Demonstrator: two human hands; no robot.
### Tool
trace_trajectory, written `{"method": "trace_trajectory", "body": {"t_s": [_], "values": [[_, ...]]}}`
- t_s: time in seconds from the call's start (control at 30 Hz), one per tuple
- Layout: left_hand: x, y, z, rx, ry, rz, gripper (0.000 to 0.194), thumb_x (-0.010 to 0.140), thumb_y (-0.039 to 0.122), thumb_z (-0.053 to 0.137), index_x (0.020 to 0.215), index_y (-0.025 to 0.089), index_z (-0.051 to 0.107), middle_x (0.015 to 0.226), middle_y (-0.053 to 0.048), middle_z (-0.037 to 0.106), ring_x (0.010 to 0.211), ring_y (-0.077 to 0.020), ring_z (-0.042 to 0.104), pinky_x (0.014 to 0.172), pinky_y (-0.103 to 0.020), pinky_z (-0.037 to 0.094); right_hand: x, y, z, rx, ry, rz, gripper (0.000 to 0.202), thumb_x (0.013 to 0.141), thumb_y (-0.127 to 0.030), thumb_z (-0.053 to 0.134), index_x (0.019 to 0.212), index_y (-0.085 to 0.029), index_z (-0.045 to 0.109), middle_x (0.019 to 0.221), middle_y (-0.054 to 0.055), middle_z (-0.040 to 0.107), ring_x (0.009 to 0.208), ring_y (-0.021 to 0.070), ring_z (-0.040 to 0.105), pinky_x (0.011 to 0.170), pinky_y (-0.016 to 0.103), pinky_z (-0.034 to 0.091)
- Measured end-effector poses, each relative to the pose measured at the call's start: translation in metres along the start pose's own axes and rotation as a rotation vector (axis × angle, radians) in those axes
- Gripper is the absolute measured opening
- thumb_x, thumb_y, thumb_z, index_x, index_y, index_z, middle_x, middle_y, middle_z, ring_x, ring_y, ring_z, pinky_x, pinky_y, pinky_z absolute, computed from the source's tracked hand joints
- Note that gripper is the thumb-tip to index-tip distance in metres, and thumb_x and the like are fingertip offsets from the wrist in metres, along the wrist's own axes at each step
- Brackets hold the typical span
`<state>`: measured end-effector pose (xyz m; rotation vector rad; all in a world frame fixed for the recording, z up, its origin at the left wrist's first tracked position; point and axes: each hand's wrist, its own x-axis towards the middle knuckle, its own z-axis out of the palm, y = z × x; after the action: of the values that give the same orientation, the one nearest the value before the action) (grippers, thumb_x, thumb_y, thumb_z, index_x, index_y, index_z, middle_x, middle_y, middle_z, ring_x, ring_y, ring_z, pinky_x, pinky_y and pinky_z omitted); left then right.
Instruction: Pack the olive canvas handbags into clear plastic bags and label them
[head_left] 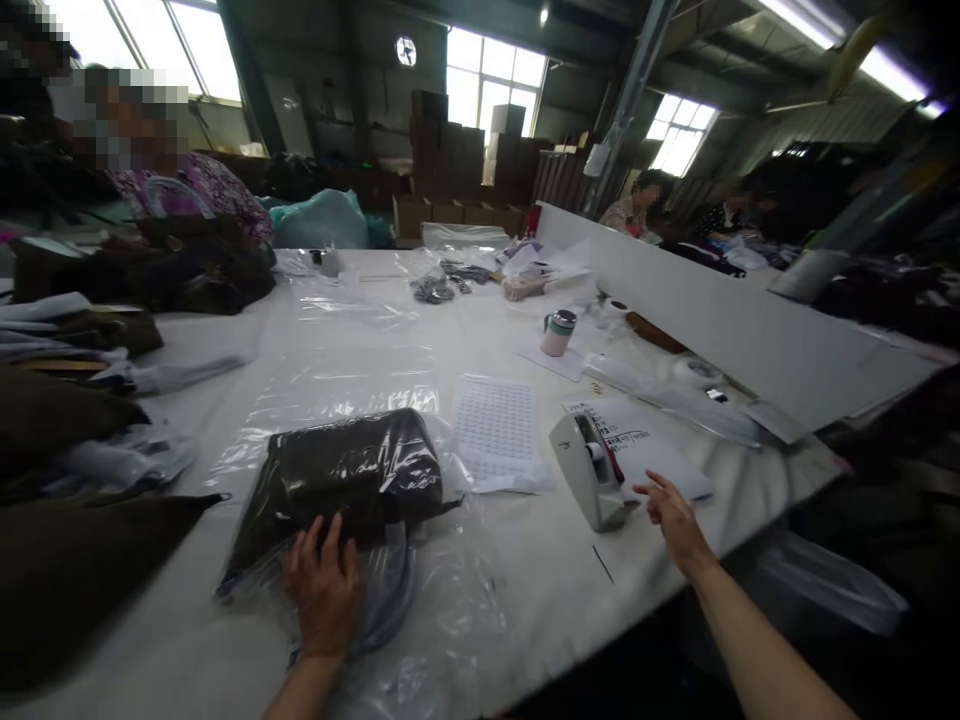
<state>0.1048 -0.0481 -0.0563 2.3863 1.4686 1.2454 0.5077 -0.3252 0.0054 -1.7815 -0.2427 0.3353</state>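
Observation:
A dark handbag [352, 460] in clear plastic wrapping lies flat on the white table, its pale handles [401, 580] turned towards me under the film. My left hand [324, 580] rests on the bag's near edge, fingers spread over the plastic. To the right stands a grey tape dispenser [581, 475] with a roll in it. My right hand [671, 515] is just beside the dispenser's near end, fingers stretched out and apart. Whether a fingertip touches the tape end is too small to tell. A sheet of printed labels [496, 430] lies between bag and dispenser.
Paper with handwriting [652, 450] lies behind the dispenser, near a lidded cup [559, 333]. Dark bags [67, 560] pile up on the left. A long white board [720, 310] borders the table's right side. One person [195, 195] is across at far left; others sit beyond the board.

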Motion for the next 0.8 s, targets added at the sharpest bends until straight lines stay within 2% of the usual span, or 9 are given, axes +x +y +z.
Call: {"method": "trace_trajectory", "body": {"t_s": [0.13,0.23,0.3,0.37,0.43,0.57,0.63,0.7,0.8], "values": [[0.001,-0.001,0.001,0.025,0.020,0.023,0.041,0.088,0.029,0.044,0.128,0.019,0.046,0.129,-0.015,0.046,0.127,-0.0320,0.035,0.104,-0.056,0.026,0.011,-0.004,0.013,0.001,-0.130,0.054,0.073,0.056,-0.039,0.075,0.119,-0.014,0.050,0.068,0.001,0.065,0.061,0.0144,0.056,0.056,0.024,0.044],[0.002,-0.001,0.001,0.005,0.027,0.027,0.041,0.087,0.028,0.045,0.128,0.020,0.046,0.130,-0.015,0.046,0.127,-0.0326,0.034,0.103,-0.057,0.027,0.003,-0.003,0.010,0.031,-0.069,0.044,0.084,0.054,-0.043,0.075,0.125,-0.017,0.039,0.065,-0.002,0.062,0.060,0.0148,0.057,0.055,0.024,0.044],[0.002,-0.001,0.001,-0.015,0.022,0.020,0.041,0.086,0.027,0.047,0.127,0.021,0.046,0.129,-0.014,0.047,0.127,-0.0326,0.035,0.103,-0.058,0.027,-0.008,0.003,0.001,0.020,0.001,0.052,0.074,0.061,-0.056,0.063,0.122,-0.020,0.039,0.062,-0.004,0.058,0.051,0.0121,0.052,0.047,0.023,0.040],[0.001,-0.001,0.001,-0.028,0.022,0.008,0.042,0.086,0.028,0.047,0.127,0.021,0.044,0.127,-0.014,0.048,0.126,-0.0323,0.036,0.102,-0.058,0.027,-0.017,0.014,-0.008,-0.054,0.030,0.097,0.060,0.066,-0.063,0.054,0.106,-0.019,0.049,0.054,-0.005,0.051,0.042,0.0103,0.042,0.039,0.023,0.033],[0.000,-0.002,0.001,-0.037,0.030,0.004,0.044,0.087,0.029,0.046,0.129,0.019,0.041,0.125,-0.015,0.050,0.125,-0.0322,0.037,0.103,-0.058,0.027,-0.021,0.025,-0.014,-0.194,0.014,0.155,0.051,0.064,-0.064,0.055,0.083,-0.017,0.057,0.049,-0.003,0.049,0.038,0.0101,0.037,0.037,0.023,0.027],[0.001,-0.005,0.001,-0.052,0.039,0.008,0.053,0.087,0.031,0.048,0.135,0.018,0.031,0.124,-0.016,0.049,0.125,-0.0322,0.038,0.103,-0.055,0.028,-0.010,0.033,-0.027,-0.549,-0.040,0.169,0.034,0.053,-0.050,0.071,0.051,-0.019,0.058,0.050,0.004,0.056,0.051,0.0179,0.050,0.049,0.028,0.032],[0.000,-0.007,0.001,-0.065,0.040,-0.011,0.054,0.087,0.030,0.049,0.135,0.018,0.029,0.124,-0.015,0.048,0.125,-0.0319,0.038,0.103,-0.054,0.029,-0.005,0.027,-0.037,-0.713,-0.072,0.146,0.026,0.044,-0.036,0.076,0.041,-0.020,0.055,0.047,0.005,0.053,0.055,0.0222,0.052,0.054,0.032,0.032],[-0.003,-0.008,0.001,-0.084,0.032,-0.029,0.054,0.087,0.029,0.050,0.135,0.019,0.028,0.125,-0.015,0.048,0.124,-0.0313,0.038,0.103,-0.053,0.029,-0.006,0.016,-0.041,-0.842,-0.141,0.126,0.026,0.041,-0.032,0.076,0.035,-0.022,0.052,0.043,0.005,0.051,0.053,0.0240,0.051,0.056,0.034,0.031],[-0.007,-0.008,-0.001,-0.125,0.018,-0.056,0.053,0.087,0.028,0.050,0.135,0.018,0.029,0.125,-0.014,0.048,0.123,-0.0305,0.039,0.103,-0.052,0.031,-0.011,-0.013,-0.015,-0.936,-0.348,0.046,0.032,0.055,-0.051,0.067,0.042,-0.023,0.057,0.048,0.005,0.055,0.054,0.0240,0.052,0.057,0.034,0.033]]}}
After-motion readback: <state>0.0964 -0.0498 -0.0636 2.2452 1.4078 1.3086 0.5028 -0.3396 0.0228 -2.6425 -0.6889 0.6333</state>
